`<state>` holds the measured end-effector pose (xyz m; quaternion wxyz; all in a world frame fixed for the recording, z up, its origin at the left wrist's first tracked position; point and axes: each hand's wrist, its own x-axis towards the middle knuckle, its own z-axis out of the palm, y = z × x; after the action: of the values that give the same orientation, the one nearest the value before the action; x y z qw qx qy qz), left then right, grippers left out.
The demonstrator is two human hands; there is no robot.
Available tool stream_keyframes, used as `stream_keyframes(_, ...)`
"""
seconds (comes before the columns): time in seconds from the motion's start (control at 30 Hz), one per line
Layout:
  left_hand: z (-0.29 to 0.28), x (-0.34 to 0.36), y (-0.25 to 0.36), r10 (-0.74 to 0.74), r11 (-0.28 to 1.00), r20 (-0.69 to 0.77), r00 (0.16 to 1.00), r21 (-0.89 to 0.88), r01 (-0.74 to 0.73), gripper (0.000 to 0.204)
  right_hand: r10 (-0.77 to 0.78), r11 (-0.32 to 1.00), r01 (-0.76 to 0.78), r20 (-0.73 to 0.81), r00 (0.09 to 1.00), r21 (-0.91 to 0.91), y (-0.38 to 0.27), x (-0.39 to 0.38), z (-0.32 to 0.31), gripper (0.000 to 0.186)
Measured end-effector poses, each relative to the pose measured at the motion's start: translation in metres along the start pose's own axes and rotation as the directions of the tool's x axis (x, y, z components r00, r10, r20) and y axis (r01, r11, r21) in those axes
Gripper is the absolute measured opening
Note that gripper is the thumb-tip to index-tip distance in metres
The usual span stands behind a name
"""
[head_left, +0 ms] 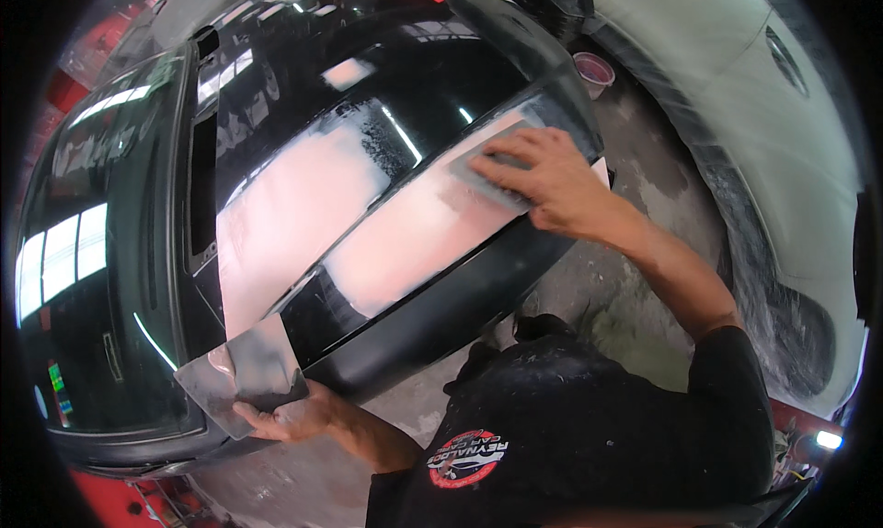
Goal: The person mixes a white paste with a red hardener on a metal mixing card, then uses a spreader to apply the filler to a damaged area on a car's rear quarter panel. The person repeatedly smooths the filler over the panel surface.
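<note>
My left hand [296, 416] grips the lower edge of a flat greyish mixing board [267, 351]. A small blob of pale putty [222, 366] lies on the board, near the base of the windshield. My right hand [556, 178] is closed on a thin grey spreader [471, 167], slightly blurred, which lies against the car's black fender at the far end of a pinkish-white filler patch [405, 247]. The fingertips press on its face. A larger pale filler patch [308, 183] covers part of the black hood [276, 96] beside it.
The dark windshield [101, 224] is at the left. Below the fender is the black bumper or side panel [414, 335]. A pinkish bucket [593, 71] stands on the stained floor [644, 197]. At the right is a pale vehicle [727, 59] with dusty sheeting along its lower side.
</note>
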<state>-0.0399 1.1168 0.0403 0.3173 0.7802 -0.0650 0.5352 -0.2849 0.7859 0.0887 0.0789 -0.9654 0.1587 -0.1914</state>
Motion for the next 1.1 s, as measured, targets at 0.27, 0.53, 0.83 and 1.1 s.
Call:
stream_keyframes(0.27,-0.002,-0.001,-0.001,0.141,0.988,-0.027,0.99,0.072,-0.139,0.07,-0.034,0.997,0.037,0.051,0.998,-0.061,-0.024,0.029,0.035,0.076)
stream_keyframes(0.53,0.001,0.003,0.003,0.102,0.991,-0.019,0.995,0.09,-0.1,0.067,-0.027,0.998,0.025,0.038,0.999,0.053,-0.027,0.013,0.033,0.071)
stream_keyframes(0.83,0.003,0.021,0.045,-0.625,0.343,0.191,0.757,-0.804,0.486,0.037,-0.069,0.998,0.064,0.249,0.966,0.029,-0.003,-0.043,-0.019,0.074)
stream_keyframes(1.1,0.005,0.019,0.037,-0.607,0.352,0.185,0.773,-0.809,0.47,0.04,0.043,0.999,-0.043,0.018,0.999,0.017,0.001,-0.001,0.008,0.08)
